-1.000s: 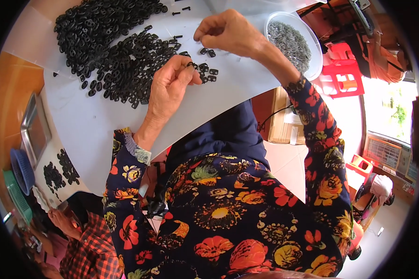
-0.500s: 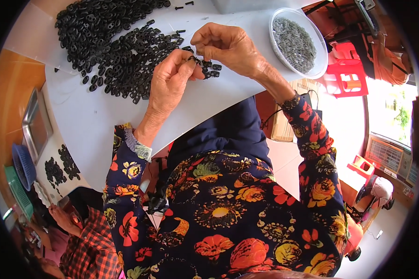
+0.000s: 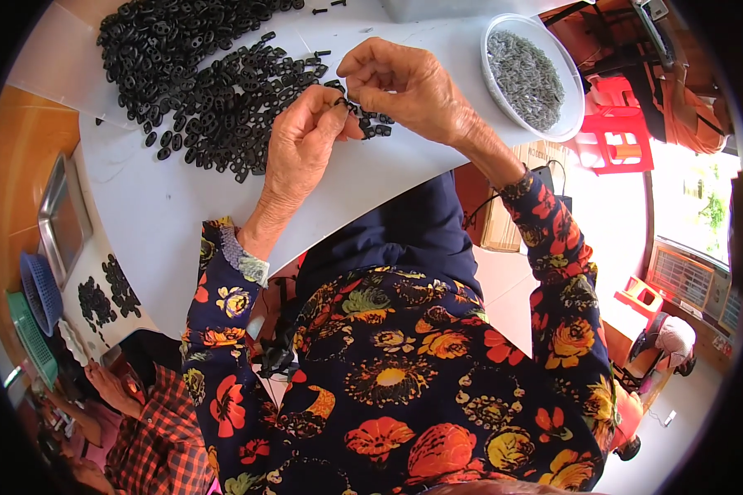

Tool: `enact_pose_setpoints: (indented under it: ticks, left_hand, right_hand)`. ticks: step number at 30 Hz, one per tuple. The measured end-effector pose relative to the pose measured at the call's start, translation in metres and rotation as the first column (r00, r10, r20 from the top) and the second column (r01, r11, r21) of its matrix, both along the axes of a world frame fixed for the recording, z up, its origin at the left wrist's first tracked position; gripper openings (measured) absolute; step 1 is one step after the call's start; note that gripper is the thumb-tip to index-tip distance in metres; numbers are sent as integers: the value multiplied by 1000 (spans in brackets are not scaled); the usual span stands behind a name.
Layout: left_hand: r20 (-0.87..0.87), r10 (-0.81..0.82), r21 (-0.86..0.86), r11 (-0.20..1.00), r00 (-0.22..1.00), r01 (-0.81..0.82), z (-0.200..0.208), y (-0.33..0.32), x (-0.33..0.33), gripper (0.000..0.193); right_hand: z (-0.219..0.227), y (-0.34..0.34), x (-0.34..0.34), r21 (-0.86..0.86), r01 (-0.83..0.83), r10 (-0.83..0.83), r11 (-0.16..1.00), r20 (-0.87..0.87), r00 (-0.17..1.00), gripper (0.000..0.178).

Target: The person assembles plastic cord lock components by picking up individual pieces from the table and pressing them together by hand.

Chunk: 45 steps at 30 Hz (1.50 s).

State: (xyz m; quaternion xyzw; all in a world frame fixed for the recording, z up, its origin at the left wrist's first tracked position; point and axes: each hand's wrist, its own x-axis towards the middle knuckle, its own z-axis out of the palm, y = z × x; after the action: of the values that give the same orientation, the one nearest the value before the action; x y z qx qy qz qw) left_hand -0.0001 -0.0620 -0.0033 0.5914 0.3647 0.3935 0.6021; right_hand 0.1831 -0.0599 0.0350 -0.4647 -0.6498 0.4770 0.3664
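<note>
My left hand (image 3: 305,136) is closed, pinching a small black plastic piece (image 3: 344,102) between thumb and fingertips above the table. Close beside it, my right hand (image 3: 404,87) has its fingers curled and thumb pressed in; anything in that pinch is too small to make out. Under and left of my hands spread many small black oval plastic parts with holes (image 3: 231,107), heaped higher (image 3: 165,49) toward the far left. A round clear tub (image 3: 571,115) of small greyish metal pieces, likely springs (image 3: 524,78), stands right of my right hand.
The pale table (image 3: 165,206) curves round in front of me. At left are a metal tray (image 3: 64,216), a blue basket (image 3: 40,293), a green basket (image 3: 31,338) and more black parts (image 3: 99,304). A person in a checked shirt (image 3: 161,429) sits there. Red stools (image 3: 615,136) stand right.
My right hand has shifted very slightly, its wrist a little lower and to the right. The left hand keeps its pinch on the black piece in nearly the same place.
</note>
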Motion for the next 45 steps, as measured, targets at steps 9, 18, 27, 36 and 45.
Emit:
enact_pose_setpoints:
  ticks: [9,18,27,36,45]
  left_hand:
    - [-13,21,5,1000,1000,-21,4,-1,1,14]
    - [7,56,59,997,998,-57,1,-2,1,11]
    - [168,-27,-17,999,985,30,-4,3,-2,15]
    - [213,-43,-59,997,976,57,-9,4,-4,20]
    - [205,6,-52,999,979,5,-7,-1,1,28]
  right_hand:
    - [-5,-1,-2,80,51,-50,995,-20,999,19]
    - [-13,-5,-12,109,106,-99,988,-69,993,18]
    - [7,-6,-9,-23,95,-93,995,76,993,11]
    - [-8,-15,-18,37,219,-219,975,4,976,13]
    - [-26,-18,-14,90,228,-220,970,-89,971,15]
